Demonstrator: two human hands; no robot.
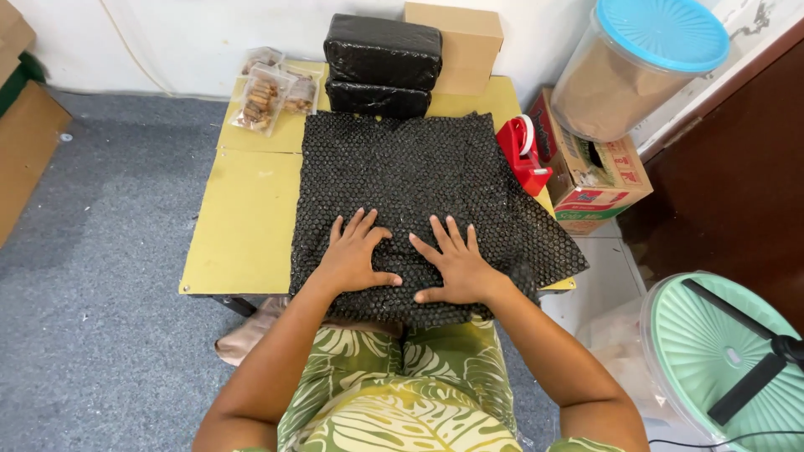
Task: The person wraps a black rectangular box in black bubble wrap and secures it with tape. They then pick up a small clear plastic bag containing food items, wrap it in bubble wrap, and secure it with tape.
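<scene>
Both hands pressing flat on a sheet of black bubble wrap over a low yellow table.

The left hand (356, 255) and right hand (452, 266) lie palms down, fingers spread, pinching nothing, on the near edge of the black bubble wrap (419, 180). The sheet's long axis runs away from the fingertips toward two black wrapped parcels (381, 67) stacked beyond. A red tape dispenser (523, 155) sits beyond and to the right of the right fingers; the yellow table (243, 218) shows bare left of the left fingers.
</scene>
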